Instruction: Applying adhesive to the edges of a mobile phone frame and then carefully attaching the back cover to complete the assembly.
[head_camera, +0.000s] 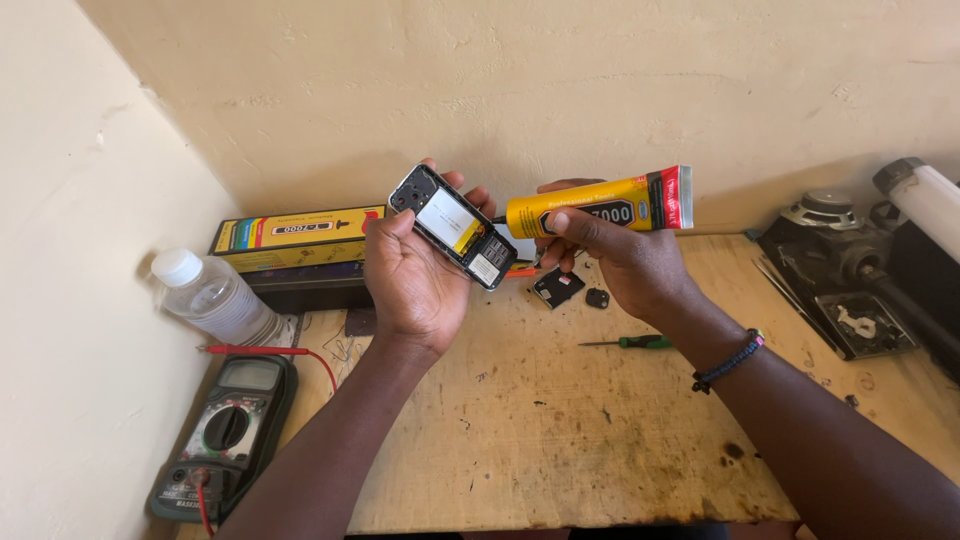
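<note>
both hands raised, left (415, 270) cupped closed, right (610, 255) pinching shut

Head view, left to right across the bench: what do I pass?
Multimeter → plastic bottle → left hand holding the opened phone → right hand holding the yellow glue tube → green screwdriver → speaker.
</note>
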